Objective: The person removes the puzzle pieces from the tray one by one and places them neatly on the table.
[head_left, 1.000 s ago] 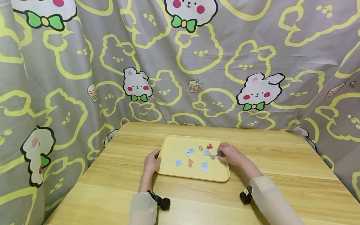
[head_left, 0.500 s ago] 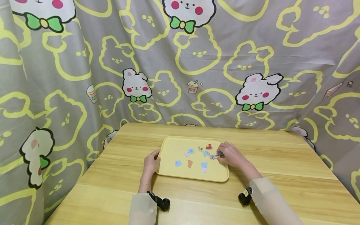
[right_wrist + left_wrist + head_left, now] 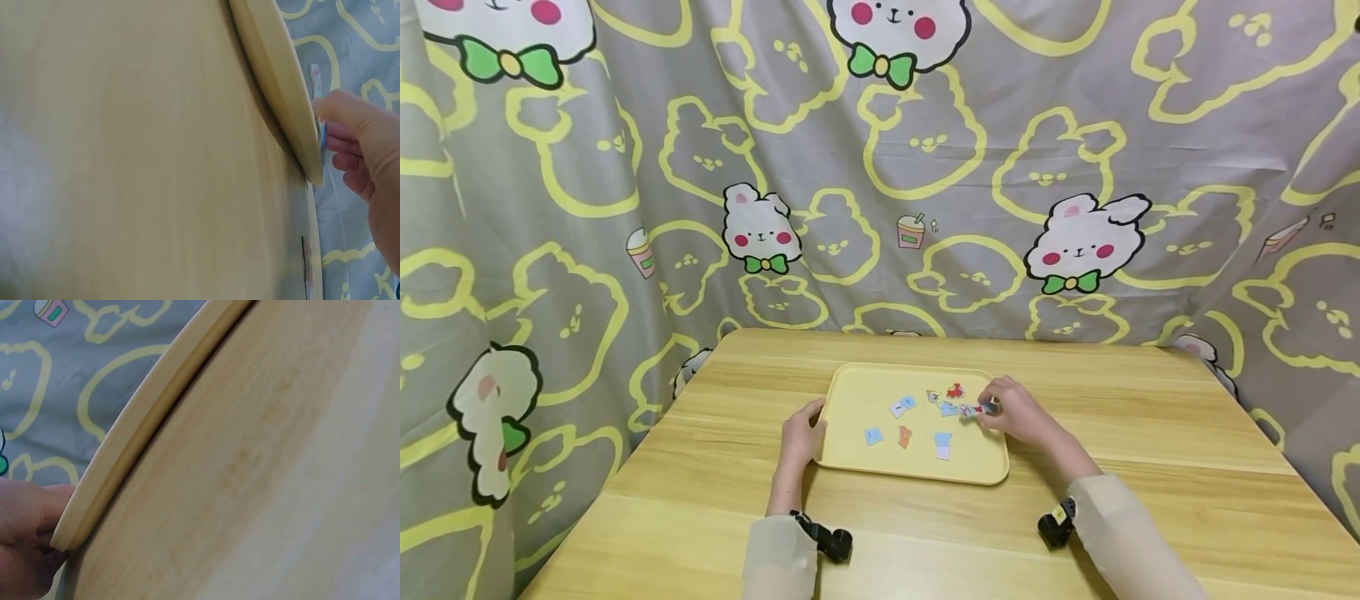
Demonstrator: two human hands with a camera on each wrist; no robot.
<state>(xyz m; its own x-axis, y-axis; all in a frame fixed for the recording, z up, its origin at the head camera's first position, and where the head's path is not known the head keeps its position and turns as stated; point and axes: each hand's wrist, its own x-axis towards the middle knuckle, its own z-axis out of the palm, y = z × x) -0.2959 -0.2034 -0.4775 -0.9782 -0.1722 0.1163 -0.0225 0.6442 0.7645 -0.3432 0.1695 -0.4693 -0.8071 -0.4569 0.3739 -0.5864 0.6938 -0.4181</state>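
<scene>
Yellow tray [image 3: 859,402] rests on the bench [image 3: 917,533], left hand [image 3: 802,435] gripping its left rim, presumably for steadiness; right hand [image 3: 1018,412] pinches a picture piece [image 3: 970,411] by its right end.

Looks like smooth plastic on the tray [image 3: 853,417], printed card on the picture pieces [image 3: 942,450]. Shows softly glossy wood grain on the table [image 3: 655,492], creased matt cloth in the curtain [image 3: 820,158].

- Brightly, evenly lit in head view; stretched toward edges.
- Glare-washed at right of bench [image 3: 219,487] in left wrist view; darkly shadowed beneath tray [image 3: 137,425].
- Softly blurred in right wrist view; palely hazed at lower left.
</scene>
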